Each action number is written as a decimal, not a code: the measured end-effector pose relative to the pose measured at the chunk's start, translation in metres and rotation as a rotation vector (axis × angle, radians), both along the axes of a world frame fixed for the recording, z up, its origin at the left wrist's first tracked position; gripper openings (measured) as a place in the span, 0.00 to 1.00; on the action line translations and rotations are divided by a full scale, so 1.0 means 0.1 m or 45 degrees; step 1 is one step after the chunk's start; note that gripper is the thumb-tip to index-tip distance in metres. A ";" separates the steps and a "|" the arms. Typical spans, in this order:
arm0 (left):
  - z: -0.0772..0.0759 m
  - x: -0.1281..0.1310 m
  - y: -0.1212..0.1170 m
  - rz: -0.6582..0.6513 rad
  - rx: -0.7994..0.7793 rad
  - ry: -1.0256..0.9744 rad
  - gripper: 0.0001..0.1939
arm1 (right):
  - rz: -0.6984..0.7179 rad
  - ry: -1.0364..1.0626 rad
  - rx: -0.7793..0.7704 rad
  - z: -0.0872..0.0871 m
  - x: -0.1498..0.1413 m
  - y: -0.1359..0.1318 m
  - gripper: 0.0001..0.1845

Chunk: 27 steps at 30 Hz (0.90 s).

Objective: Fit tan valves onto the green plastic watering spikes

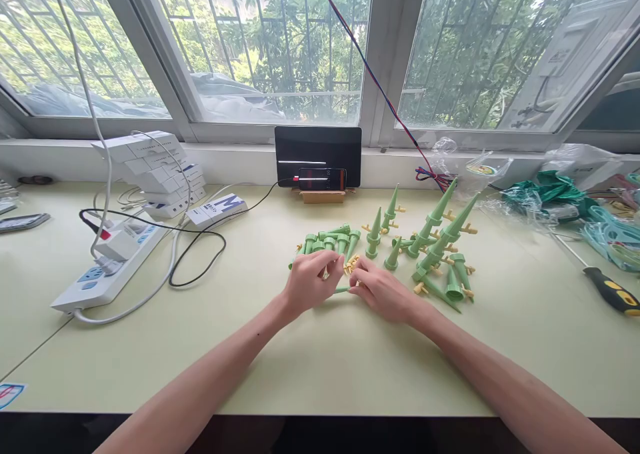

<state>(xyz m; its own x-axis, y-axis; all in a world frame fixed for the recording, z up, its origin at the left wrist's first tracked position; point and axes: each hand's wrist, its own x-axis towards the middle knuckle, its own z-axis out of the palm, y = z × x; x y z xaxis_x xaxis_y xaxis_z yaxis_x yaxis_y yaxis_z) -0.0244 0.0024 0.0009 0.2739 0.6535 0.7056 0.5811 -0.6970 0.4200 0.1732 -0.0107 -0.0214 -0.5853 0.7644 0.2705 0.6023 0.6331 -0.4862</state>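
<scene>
Near the middle of the table my left hand is closed, thumb and fingertips pinched together; anything between them is too small to make out. Just to its right, my right hand has curled fingers on the end of a slim green watering spike, which lies low between both hands. Small yellow valves are heaped right behind the fingertips. Several loose green spikes lie behind my left hand. Beyond my right hand are spikes fitted with yellow valves, some standing upright, others nested into tall leaning stacks.
A tablet and a phone rest on a wooden stand by the window. On the left are a power strip, cables and stacked white boxes. A screwdriver and plastic bags lie on the right.
</scene>
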 end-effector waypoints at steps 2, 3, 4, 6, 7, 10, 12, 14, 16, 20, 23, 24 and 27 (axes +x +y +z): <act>-0.01 0.00 0.01 -0.016 -0.038 -0.004 0.14 | -0.003 0.019 0.021 -0.01 0.02 0.02 0.06; -0.02 0.00 0.01 -0.025 -0.058 0.003 0.14 | -0.006 0.026 0.031 -0.01 0.03 0.02 0.06; -0.02 0.01 0.01 -0.031 -0.074 0.013 0.14 | -0.010 0.030 0.038 -0.01 0.04 0.03 0.06; -0.02 0.01 0.02 -0.034 -0.087 0.030 0.13 | -0.028 0.036 0.048 -0.01 0.05 0.04 0.06; -0.02 0.01 0.02 -0.035 -0.082 0.031 0.13 | -0.045 0.039 0.051 0.00 0.05 0.05 0.06; -0.01 0.01 0.04 -0.035 -0.048 0.010 0.12 | -0.110 0.050 0.058 0.02 0.05 0.06 0.06; -0.01 0.01 0.04 -0.027 -0.018 -0.022 0.11 | -0.148 0.054 0.072 0.02 0.04 0.06 0.07; -0.01 0.02 0.05 -0.012 0.022 -0.063 0.11 | -0.178 0.058 0.095 0.02 0.03 0.06 0.08; 0.01 0.03 0.05 0.014 0.076 -0.110 0.09 | -0.209 0.080 0.111 0.01 0.02 0.06 0.09; 0.05 0.04 0.03 0.078 0.146 -0.216 0.07 | -0.280 0.231 0.102 -0.01 0.02 0.06 0.09; 0.09 0.05 0.03 0.152 0.134 -0.315 0.05 | -0.305 0.389 0.055 -0.03 0.01 0.08 0.10; 0.09 0.04 0.03 0.180 0.119 -0.343 0.05 | -0.309 0.434 0.031 -0.04 0.01 0.08 0.11; 0.10 0.04 0.03 0.214 0.027 -0.406 0.08 | -0.327 0.542 -0.055 -0.05 -0.02 0.08 0.13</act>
